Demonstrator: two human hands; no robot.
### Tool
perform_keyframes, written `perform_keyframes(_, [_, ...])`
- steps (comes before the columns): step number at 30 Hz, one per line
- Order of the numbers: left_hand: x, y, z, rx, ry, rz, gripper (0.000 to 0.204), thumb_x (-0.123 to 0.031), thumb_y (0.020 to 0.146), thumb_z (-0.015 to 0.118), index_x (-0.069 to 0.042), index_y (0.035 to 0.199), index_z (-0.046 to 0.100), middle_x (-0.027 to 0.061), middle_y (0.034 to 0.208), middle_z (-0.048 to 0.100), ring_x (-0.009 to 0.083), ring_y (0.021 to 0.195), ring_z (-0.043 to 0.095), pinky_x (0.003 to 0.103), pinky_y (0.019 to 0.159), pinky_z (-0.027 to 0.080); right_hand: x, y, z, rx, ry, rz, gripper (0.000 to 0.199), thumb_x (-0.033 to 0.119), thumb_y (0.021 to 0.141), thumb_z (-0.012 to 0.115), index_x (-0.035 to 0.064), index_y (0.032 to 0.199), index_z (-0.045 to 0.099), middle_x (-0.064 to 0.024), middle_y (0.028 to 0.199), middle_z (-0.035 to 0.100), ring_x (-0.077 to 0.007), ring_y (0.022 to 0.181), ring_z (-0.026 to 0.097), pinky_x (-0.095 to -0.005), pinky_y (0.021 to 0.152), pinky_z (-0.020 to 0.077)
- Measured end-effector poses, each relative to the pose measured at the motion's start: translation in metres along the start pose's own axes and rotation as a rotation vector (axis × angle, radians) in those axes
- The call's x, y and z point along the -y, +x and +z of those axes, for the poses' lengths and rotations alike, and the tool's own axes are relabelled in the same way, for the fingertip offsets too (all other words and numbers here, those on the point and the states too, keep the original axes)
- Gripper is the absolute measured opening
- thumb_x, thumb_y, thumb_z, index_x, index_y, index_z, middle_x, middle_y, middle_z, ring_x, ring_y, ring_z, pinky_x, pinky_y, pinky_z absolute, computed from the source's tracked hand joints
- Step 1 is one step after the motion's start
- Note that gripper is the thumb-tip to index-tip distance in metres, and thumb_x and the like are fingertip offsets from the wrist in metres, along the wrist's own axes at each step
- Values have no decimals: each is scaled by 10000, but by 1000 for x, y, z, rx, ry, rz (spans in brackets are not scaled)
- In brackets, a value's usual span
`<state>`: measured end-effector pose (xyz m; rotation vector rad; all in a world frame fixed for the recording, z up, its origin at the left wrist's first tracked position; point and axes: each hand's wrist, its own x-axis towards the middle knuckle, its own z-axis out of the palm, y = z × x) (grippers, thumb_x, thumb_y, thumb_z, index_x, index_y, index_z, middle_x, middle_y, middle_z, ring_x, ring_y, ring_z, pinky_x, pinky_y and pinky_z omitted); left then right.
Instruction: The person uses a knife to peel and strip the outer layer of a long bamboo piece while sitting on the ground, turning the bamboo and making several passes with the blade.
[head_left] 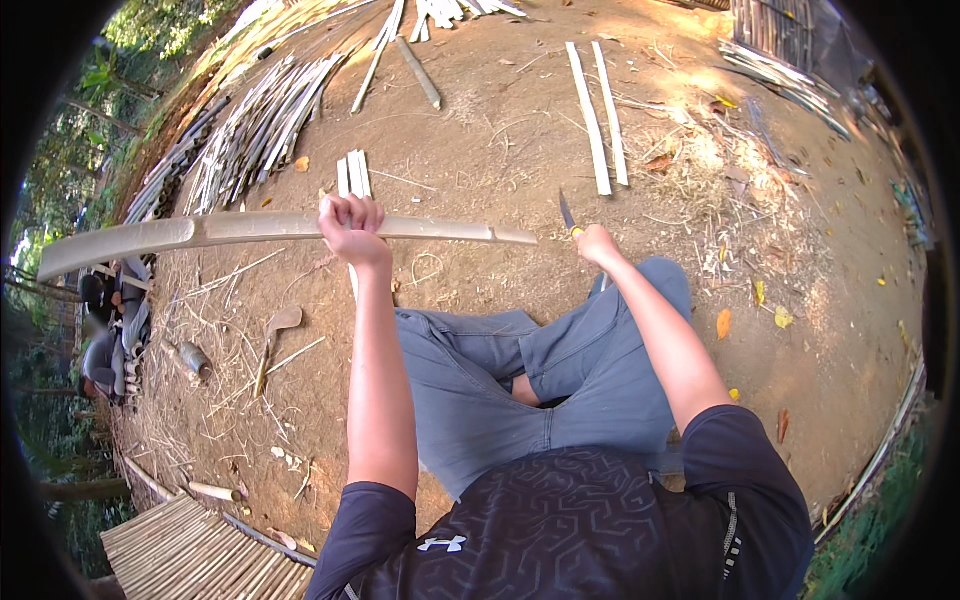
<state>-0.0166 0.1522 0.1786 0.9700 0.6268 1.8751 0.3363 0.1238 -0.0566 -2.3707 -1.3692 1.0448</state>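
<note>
A seated person in grey trousers and a dark shirt works over bare earth, the left hand (350, 222) closed in a full fist around a long split length of pale bamboo (250, 232) held level in front of the knees. The strip runs from the far left of the view across to a pointed end just short of the right hand (598, 243), with most of its length jutting out to the person's left. The right hand is curled shut on the handle of a knife (568, 213), its dark blade pointing up and away from the body, close to the strip's tip but apart from it.

Two flat white slats (600, 115) lie side by side on the ground (480, 140) beyond the knife, and three short ones (354, 172) sit just past the left fist. A heap of split canes (250, 130) is spread at upper left (more lie at the top edge). A mat of bound bamboo (190, 555) fills the lower left corner, and dry leaves dot the soil to the right.
</note>
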Motion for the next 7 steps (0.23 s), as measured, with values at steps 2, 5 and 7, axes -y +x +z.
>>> perform_keyframes(2, [11,-12,-14,27,26,-41,311,-284,970,328,-158,697,250,-27,557,221,92,484,171,278,459,185,8,-31,-1,-67,12,-125,432,349,959,554,13,1231,563,-246,1162,647,-398,1099,619,-484,921,478])
perform_keyframes(5, [27,-29,-8,113,22,-133,313,-300,969,372,-148,716,270,-15,563,249,97,486,223,276,468,214,-7,-46,-4,-104,49,-178,489,354,951,574,40,1316,486,-245,1179,640,-397,1097,620,-485,926,474])
perform_keyframes(7, [39,-32,3,163,-18,-184,317,-312,970,404,-138,735,282,-9,555,259,113,476,244,273,480,235,-30,-33,-4,-100,18,-123,519,361,941,597,78,1354,460,-245,1192,634,-395,1104,618,-481,927,473])
